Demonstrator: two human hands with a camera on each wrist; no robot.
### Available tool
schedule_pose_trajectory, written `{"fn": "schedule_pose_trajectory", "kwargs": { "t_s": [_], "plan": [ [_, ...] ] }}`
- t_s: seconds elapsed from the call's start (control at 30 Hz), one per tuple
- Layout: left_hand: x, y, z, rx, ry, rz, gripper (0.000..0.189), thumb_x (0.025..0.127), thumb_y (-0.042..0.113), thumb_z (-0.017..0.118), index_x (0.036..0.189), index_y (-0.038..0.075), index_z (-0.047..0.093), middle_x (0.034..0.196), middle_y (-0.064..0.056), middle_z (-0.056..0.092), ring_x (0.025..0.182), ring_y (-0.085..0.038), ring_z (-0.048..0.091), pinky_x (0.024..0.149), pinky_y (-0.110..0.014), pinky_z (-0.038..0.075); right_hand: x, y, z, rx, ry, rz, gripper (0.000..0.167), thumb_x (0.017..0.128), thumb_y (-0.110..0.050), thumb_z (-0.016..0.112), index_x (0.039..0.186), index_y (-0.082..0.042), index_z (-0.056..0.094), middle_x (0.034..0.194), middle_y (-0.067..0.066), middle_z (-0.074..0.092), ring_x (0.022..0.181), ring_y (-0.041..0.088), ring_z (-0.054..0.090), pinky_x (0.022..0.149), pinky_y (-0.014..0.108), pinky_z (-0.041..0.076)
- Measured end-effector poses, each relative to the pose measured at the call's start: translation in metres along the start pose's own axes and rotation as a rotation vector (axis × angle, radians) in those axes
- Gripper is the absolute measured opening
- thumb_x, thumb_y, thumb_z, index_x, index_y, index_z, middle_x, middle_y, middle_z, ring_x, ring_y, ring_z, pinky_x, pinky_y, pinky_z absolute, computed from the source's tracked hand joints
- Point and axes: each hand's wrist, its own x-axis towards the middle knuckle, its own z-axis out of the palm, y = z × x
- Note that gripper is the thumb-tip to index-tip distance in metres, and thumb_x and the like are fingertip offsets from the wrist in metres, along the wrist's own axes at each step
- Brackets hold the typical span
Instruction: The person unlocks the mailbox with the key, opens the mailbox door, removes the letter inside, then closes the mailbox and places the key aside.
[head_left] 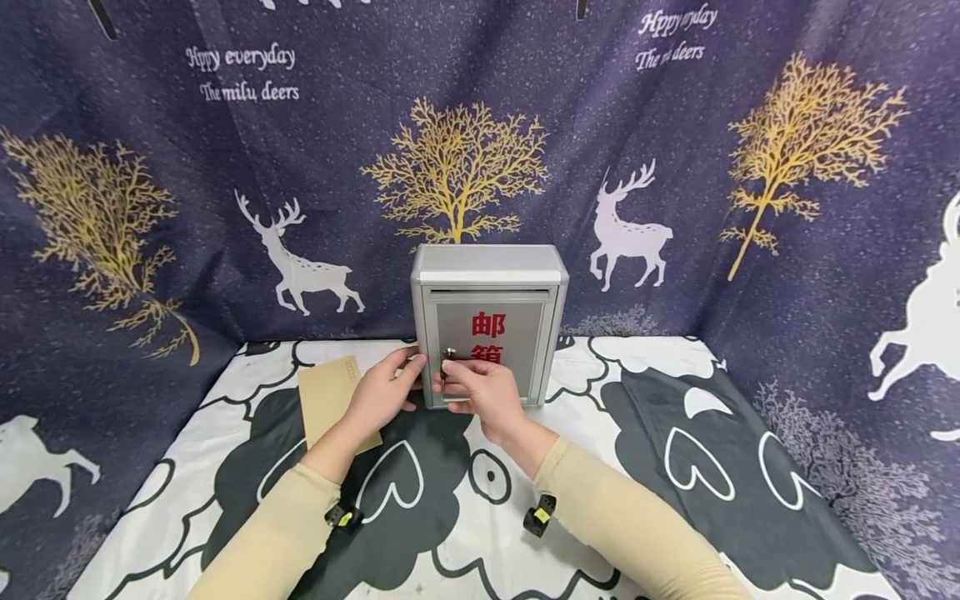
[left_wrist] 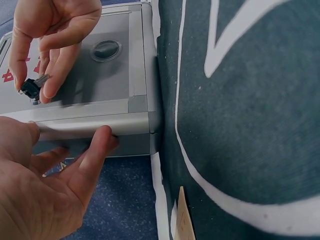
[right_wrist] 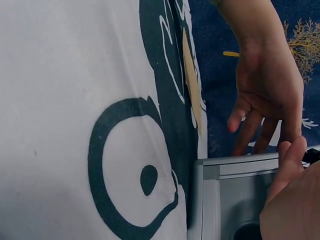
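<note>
A silver-grey metal mailbox [head_left: 491, 265] with red characters stands upright on the cloth against the backdrop. My right hand [head_left: 486, 398] is in front of its door and pinches a black-headed key [left_wrist: 31, 89] between thumb and fingers at the lock on the door's left side. A silver key blade [left_wrist: 43, 79] also shows beside those fingers in the left wrist view. My left hand [head_left: 384, 390] touches the mailbox's left side, its fingers extended along the edge. In the right wrist view, my right hand [right_wrist: 287, 200] mostly hides the key.
A brown paper envelope [head_left: 324, 402] lies flat on the black-and-white patterned cloth [head_left: 420, 567], left of the mailbox and partly behind my left forearm. A dark blue curtain [head_left: 330, 167] with deer and trees hangs behind and along both sides.
</note>
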Motion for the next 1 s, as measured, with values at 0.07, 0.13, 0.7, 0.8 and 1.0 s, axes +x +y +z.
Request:
{"fn": "schedule_pose_trajectory", "kwargs": {
  "t_s": [0.07,0.13,0.7,0.8,1.0],
  "plan": [
    [0.000,0.000,0.000,-0.002,0.001,0.001,0.061,0.117,0.055,0.053,0.162,0.014,0.058,0.153,-0.018,0.066,0.117,-0.041,0.077,0.071,-0.037,0.068,-0.001,-0.002,0.001,-0.010,0.007,-0.003,0.032,0.103,-0.024,0.084,0.122,0.002,0.080,0.103,0.013,0.085,0.087,0.016,0.083,0.064,0.028,0.064],
    [0.000,0.000,0.000,-0.001,0.007,0.003,0.059,0.118,0.053,0.054,0.162,0.014,0.058,0.150,-0.018,0.068,0.115,-0.040,0.078,0.073,-0.038,0.068,-0.002,-0.003,0.001,-0.019,0.011,-0.005,0.032,0.103,-0.023,0.084,0.122,0.002,0.080,0.103,0.014,0.085,0.087,0.017,0.083,0.065,0.028,0.064],
    [0.001,-0.003,0.000,0.016,0.020,0.029,0.057,0.119,0.049,0.053,0.160,0.011,0.060,0.133,-0.021,0.073,0.109,-0.034,0.079,0.082,-0.038,0.068,-0.002,-0.010,0.002,-0.255,0.062,-0.116,0.029,0.101,-0.024,0.086,0.116,0.001,0.084,0.103,0.013,0.084,0.090,0.025,0.084,0.069,0.039,0.069],
    [0.001,-0.004,0.000,0.025,0.026,0.036,0.057,0.119,0.049,0.053,0.160,0.010,0.060,0.134,-0.021,0.074,0.110,-0.033,0.080,0.085,-0.038,0.068,-0.004,-0.014,0.003,-0.370,0.085,-0.156,0.027,0.100,-0.025,0.087,0.114,-0.002,0.085,0.099,0.011,0.085,0.089,0.026,0.084,0.067,0.038,0.069],
    [0.001,-0.004,0.002,0.030,0.025,0.039,0.056,0.119,0.048,0.053,0.159,0.009,0.061,0.133,-0.021,0.074,0.107,-0.033,0.080,0.083,-0.038,0.067,-0.007,-0.022,0.002,-0.583,0.099,-0.220,0.028,0.100,-0.030,0.085,0.110,-0.004,0.086,0.087,0.004,0.083,0.084,0.029,0.083,0.065,0.035,0.067]
  ]
}}
